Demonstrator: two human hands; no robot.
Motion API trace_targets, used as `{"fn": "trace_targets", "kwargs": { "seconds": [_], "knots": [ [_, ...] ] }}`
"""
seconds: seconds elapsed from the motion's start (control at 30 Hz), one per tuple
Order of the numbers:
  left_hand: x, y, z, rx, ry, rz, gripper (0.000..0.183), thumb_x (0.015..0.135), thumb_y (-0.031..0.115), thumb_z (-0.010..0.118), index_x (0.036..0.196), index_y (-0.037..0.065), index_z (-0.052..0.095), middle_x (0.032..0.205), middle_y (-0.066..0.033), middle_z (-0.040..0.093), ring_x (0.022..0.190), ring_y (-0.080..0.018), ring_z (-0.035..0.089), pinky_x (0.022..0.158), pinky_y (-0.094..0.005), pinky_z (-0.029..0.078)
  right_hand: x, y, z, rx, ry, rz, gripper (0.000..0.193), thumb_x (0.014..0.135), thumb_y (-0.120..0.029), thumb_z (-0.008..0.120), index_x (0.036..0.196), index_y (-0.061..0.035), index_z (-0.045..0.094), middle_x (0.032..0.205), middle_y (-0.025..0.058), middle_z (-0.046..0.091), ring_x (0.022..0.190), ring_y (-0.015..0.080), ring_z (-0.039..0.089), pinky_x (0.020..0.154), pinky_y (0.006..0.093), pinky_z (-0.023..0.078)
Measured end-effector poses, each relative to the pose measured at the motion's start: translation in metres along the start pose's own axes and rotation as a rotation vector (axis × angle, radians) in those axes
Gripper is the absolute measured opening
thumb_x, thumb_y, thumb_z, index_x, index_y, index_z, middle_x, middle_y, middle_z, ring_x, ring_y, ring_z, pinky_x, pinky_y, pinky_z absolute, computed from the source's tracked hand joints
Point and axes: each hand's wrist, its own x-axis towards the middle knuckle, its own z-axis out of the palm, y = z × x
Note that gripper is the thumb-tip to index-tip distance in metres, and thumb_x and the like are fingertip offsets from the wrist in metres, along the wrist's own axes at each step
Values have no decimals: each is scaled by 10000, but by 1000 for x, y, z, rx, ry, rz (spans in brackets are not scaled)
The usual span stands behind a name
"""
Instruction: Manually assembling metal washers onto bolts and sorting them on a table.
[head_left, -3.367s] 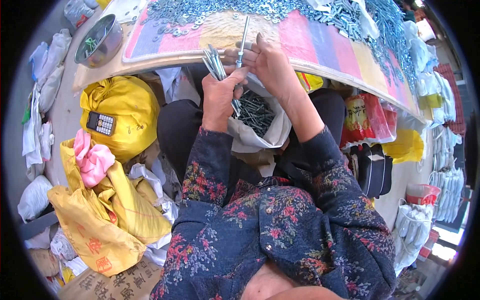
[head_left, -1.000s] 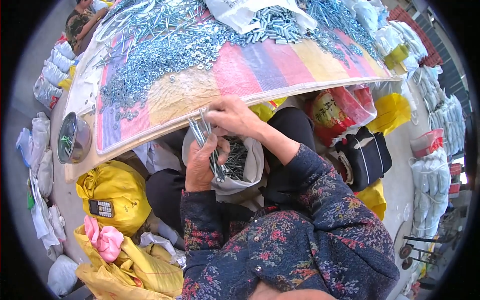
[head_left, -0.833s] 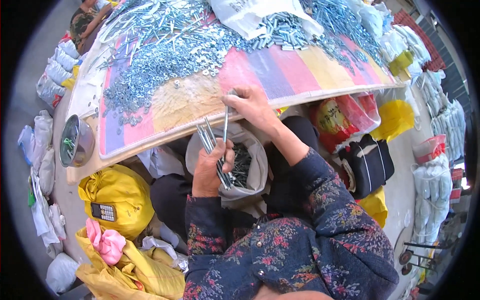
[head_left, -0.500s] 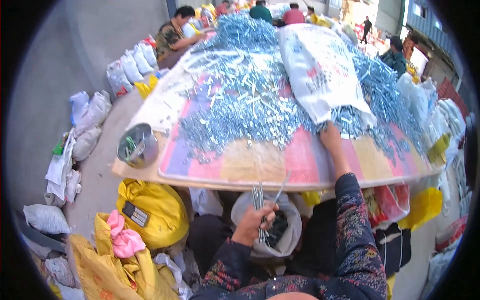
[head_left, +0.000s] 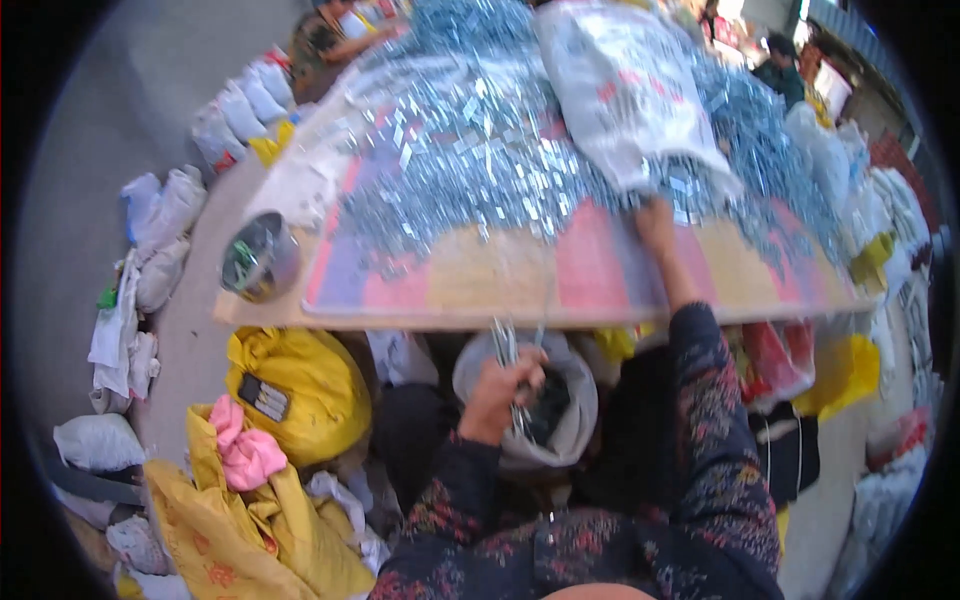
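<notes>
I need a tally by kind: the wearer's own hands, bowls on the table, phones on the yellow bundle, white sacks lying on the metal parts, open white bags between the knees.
Hands: 2 (left hand, right hand)
Bowl: 1
Phone: 1
White sack: 1
Open bag: 1
Total: 6

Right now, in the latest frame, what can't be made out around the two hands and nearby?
All in the head view:
Whether the right hand holds any metal pieces by the white sack: its own back and blur hide this.
The count of metal rods in the left hand: blur and fingers.
How full the open bag is: the left hand covers part of its mouth.
A co-worker, upper left: cut off by the top edge.
</notes>
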Motion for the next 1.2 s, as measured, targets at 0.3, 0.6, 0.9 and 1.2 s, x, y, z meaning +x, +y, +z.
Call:
{"fn": "trace_targets", "kwargs": {
  "seconds": [0.3, 0.6, 0.9, 1.2],
  "knots": [
    [1, 12, -17, -15, 61, 5, 192, 900, 180, 634, 917, -10, 610, 657, -23, 559, 436, -40, 402, 374, -170, 297, -75, -144, -37, 1540, -618, 478, 277, 939, -95, 561, 1178, 47, 556, 969, 146, 670, 842, 235, 697, 733, 269, 571],
    [-19, 12, -16, 69, 83, 30, 177, 888, 172, 649, 889, -4, 624, 652, -12, 545, 471, -35, 407, 388, -160, 293, -98, -161, -30, 1019, -396, 306, 217, 930, -198, 599, 972, 7, 658, 868, 88, 694, 697, 160, 661, 624, 281, 513],
    [-22, 15, -23, -19, 175, 119, 158, 884, 147, 654, 904, -3, 609, 659, -23, 546, 496, -38, 432, 385, -156, 301, -105, -186, 0, 116, -290, -229, 233, 911, -214, 584, 1075, -59, 645, 887, 121, 666, 796, 274, 634, 748, 337, 479],
    [-36, 20, -33, 127, 131, 80, 153, 871, 147, 660, 842, 0, 628, 613, -2, 535, 446, -30, 397, 377, -170, 257, -103, -185, -34, 884, -457, 144, 247, 934, -270, 609, 875, -46, 694, 729, -46, 567, 678, 59, 474, 636, 229, 390]
  ]
}}
